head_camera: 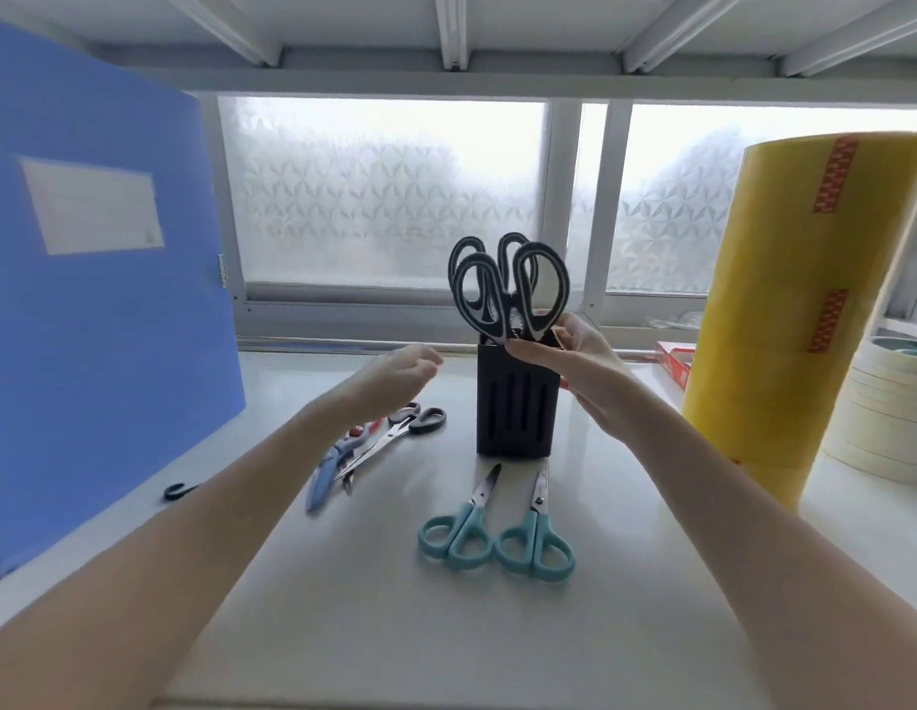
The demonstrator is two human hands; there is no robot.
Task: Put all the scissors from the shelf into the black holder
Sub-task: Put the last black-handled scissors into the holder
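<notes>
The black holder (515,417) stands upright mid-shelf. Two black-and-white handled scissors (507,284) stick out of its top, blades down inside. My right hand (574,361) pinches the lower handle of the front pair at the holder's rim. My left hand (395,374) hovers left of the holder with fingers loosely curled, holding nothing. Two teal-handled scissors (497,535) lie side by side in front of the holder. A grey-handled pair (405,427), a blue-sheathed pair (326,468) and a red-handled piece lie in a heap to the left.
A large blue folder (103,279) leans at the left. A tall stack of yellow tape rolls (805,310) and cream tape rolls (881,422) stand at the right. A red box (674,363) lies behind them. Frosted windows close the back; a small black hook (177,491) lies near the folder.
</notes>
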